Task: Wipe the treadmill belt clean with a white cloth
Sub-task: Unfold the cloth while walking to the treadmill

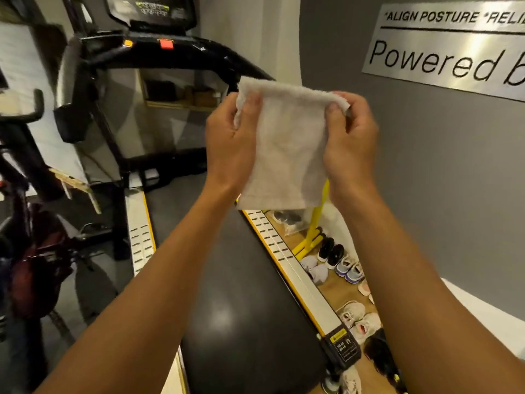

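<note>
Head view: I have the cloth (287,149) up at chest height, left hand (230,143) and right hand (350,143) each closed on a top corner, so it hangs flat between them; nothing touches the belt (241,294) yet. The belt lies well below the hands — its long axis running away from me toward the console (150,12); both hands sit about level, neither clearly nearer, so I judge the move is straight down. Shoes (346,268) line the floor right of the rail (295,268).

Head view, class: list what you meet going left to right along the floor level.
Exercise bike → left side rail → treadmill belt → right side rail → shoes → grey wall.
</note>
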Demonstrator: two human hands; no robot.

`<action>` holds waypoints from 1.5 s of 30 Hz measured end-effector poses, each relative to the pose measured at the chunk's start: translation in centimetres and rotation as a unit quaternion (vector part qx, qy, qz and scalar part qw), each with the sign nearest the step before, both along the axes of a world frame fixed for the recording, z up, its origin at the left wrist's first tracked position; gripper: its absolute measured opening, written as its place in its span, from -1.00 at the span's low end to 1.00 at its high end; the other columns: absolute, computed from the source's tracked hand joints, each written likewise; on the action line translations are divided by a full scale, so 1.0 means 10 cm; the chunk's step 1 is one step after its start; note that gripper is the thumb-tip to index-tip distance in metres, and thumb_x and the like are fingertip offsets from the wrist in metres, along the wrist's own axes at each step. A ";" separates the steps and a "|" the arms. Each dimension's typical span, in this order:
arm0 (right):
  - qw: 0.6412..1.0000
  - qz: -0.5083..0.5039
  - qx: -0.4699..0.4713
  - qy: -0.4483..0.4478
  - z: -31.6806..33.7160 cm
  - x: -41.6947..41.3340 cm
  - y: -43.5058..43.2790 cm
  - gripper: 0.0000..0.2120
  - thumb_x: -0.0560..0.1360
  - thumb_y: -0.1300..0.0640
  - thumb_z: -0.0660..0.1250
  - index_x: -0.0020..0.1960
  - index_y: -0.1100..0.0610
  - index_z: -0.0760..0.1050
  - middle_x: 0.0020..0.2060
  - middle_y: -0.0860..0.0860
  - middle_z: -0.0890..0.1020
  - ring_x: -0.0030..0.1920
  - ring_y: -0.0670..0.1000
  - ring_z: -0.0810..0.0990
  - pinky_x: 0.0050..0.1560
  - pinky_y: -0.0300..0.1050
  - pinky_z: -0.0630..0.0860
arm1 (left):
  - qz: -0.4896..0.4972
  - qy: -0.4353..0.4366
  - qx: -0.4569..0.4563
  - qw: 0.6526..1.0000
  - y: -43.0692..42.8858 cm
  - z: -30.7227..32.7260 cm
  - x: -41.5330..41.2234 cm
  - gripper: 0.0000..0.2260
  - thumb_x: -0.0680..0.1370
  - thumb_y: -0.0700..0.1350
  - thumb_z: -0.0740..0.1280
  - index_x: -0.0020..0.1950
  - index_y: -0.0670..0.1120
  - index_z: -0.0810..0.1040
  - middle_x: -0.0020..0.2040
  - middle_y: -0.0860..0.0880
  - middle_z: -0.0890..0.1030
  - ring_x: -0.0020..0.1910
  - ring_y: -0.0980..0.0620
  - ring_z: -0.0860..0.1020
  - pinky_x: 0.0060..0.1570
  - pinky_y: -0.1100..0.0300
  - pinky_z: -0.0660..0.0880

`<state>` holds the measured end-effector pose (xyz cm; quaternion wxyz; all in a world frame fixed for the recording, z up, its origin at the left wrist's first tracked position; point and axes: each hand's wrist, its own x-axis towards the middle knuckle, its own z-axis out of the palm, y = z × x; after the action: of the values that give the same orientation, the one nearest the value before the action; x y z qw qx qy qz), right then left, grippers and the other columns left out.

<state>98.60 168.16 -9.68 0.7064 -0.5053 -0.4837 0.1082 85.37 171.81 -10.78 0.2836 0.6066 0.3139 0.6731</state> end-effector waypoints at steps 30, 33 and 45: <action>0.966 0.214 -0.146 0.013 0.26 -0.73 5.59 -0.87 0.59 0.15 0.20 0.00 0.10 0.52 -0.26 -0.18 0.51 -0.28 -0.28 0.43 -0.25 -0.42 0.37 | 0.242 0.043 -0.138 0.959 5.10 0.25 -0.67 -0.57 0.62 0.03 0.20 -0.20 -0.34 0.36 -0.29 -0.24 0.40 -0.32 0.01 0.32 -0.30 -0.05 0.32; 0.955 0.235 -0.176 0.030 0.26 -0.95 6.08 -0.85 0.57 0.12 0.24 -0.13 0.15 0.48 -0.33 -0.06 0.46 -0.33 -0.18 0.38 -0.32 -0.26 0.35 | 0.251 0.055 -0.165 0.952 5.52 0.23 -0.86 -0.61 0.63 0.00 0.19 -0.21 -0.31 0.36 -0.30 -0.24 0.38 -0.32 0.07 0.30 -0.34 0.12 0.27; 0.949 0.232 -0.209 -0.034 -0.21 -1.70 8.11 -0.82 0.60 0.12 0.22 -0.10 0.21 0.46 -0.26 0.01 0.48 -0.24 -0.14 0.39 -0.20 -0.20 0.35 | 0.241 0.016 -0.329 0.913 7.54 -0.22 -1.66 -0.66 0.58 -0.12 0.23 -0.36 -0.03 0.20 -0.43 0.09 0.23 -0.47 0.19 0.19 -0.43 0.27 0.15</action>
<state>81.63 249.24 -11.78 0.5233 -0.5185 -0.5782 0.3506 68.73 247.20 -12.95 0.2909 0.3960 0.6588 0.5697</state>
